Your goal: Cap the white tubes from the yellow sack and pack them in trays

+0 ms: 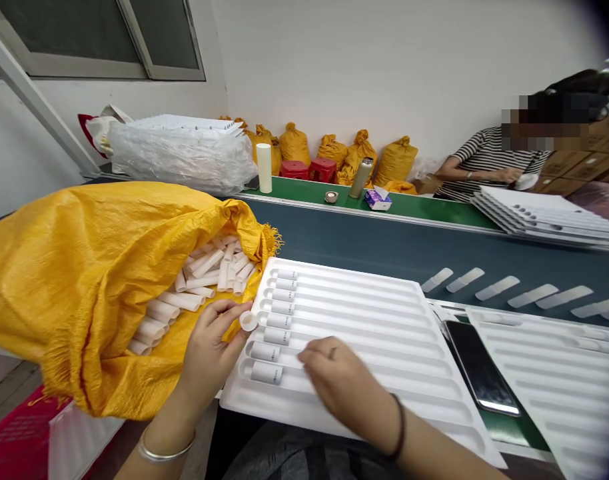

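Observation:
My left hand (212, 353) is closed in a pinch on a short white tube (248, 322), its round open end facing me, at the left edge of a white grooved tray (374, 313). My right hand (337, 373) hovers over the tray's near left part, thumb and fingers pressed together; whether anything is between them I cannot make out. Short white labelled cylinders (266, 373) lie at the left ends of several grooves. Left of the tray, a yellow woven sack (94, 267) lies open, with many loose white tubes (207, 265) spilling at its mouth.
A black phone (482, 367) lies right of my tray, beside another grooved tray (549, 373). White tube pieces (497, 288) sit in a row on the dark belt (344, 233). Across it are a thermos (361, 177), a tissue pack (378, 199), stacked trays (549, 217) and a person in stripes (484, 163).

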A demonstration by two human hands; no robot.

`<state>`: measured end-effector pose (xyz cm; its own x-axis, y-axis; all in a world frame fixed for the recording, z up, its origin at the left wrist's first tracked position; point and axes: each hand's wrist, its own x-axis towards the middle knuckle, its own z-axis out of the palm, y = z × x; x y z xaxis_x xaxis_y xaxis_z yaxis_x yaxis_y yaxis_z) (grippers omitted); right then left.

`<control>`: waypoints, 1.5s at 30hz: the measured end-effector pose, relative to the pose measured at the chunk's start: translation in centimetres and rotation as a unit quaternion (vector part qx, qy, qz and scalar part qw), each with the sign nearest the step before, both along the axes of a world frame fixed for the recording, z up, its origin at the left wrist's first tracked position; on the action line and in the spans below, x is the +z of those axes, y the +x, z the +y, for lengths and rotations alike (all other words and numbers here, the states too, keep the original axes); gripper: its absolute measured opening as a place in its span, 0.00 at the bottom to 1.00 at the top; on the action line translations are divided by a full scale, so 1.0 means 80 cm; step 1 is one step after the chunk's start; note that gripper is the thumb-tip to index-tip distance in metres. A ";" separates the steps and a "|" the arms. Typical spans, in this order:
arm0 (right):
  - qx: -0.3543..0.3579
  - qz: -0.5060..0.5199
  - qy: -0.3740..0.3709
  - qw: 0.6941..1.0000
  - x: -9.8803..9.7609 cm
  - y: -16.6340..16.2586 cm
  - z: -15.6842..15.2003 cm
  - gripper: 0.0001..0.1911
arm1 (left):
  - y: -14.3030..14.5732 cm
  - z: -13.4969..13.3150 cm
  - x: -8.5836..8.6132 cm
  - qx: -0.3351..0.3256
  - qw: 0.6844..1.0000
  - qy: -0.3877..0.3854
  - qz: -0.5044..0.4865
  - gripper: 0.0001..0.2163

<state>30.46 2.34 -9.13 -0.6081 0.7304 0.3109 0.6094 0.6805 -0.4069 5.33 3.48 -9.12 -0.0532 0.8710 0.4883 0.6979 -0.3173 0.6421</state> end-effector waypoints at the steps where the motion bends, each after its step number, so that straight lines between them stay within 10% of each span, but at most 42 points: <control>1: 0.014 -0.023 -0.011 1.000 -0.004 -0.030 -0.004 0.08 | 0.007 0.001 0.000 -0.008 0.999 -0.005 -0.033 0.14; 4: -0.013 -0.099 -0.055 0.994 -0.018 -0.079 -0.010 0.05 | 0.022 0.003 0.000 -0.020 0.967 -0.050 -0.250 0.13; 7: -0.029 -0.102 -0.062 0.992 -0.022 -0.081 -0.012 0.08 | 0.029 0.005 0.004 -0.047 0.841 -0.115 -0.527 0.20; 10: -0.059 0.026 -0.081 0.995 -0.015 -0.063 -0.011 0.10 | 0.033 0.004 0.012 -0.080 0.729 -0.174 -0.658 0.26; 13: -0.100 0.245 -0.160 0.951 0.001 -0.037 -0.005 0.11 | 0.041 -0.001 0.017 -0.095 0.689 -0.218 -0.685 0.23; 16: -0.088 0.345 -0.159 0.921 0.022 -0.007 0.000 0.13 | 0.052 -0.006 0.009 -0.093 0.708 -0.246 -0.656 0.20; 21: 0.000 0.204 -0.006 0.979 0.055 0.037 0.001 0.20 | 0.057 -0.016 -0.002 -0.094 0.843 -0.286 -0.447 0.18; 25: 0.043 0.154 -0.004 0.987 0.057 0.055 0.001 0.19 | 0.066 -0.028 0.016 -0.145 0.893 -0.331 -0.268 0.17; 30: -0.018 0.176 -0.096 0.980 0.045 0.063 -0.006 0.14 | 0.077 -0.034 0.024 -0.226 0.958 -0.153 -0.085 0.14; 36: -0.044 0.201 -0.177 0.962 0.044 0.067 -0.012 0.14 | 0.090 -0.037 0.018 -0.265 0.963 0.019 0.039 0.21; 41: -0.020 0.207 -0.143 0.968 0.050 0.066 -0.031 0.14 | 0.102 -0.049 0.022 -0.267 0.962 0.011 0.056 0.27; 45: 0.015 0.019 -0.115 0.993 0.047 0.065 -0.017 0.15 | 0.095 -0.051 0.007 -0.270 0.956 -0.049 0.101 0.34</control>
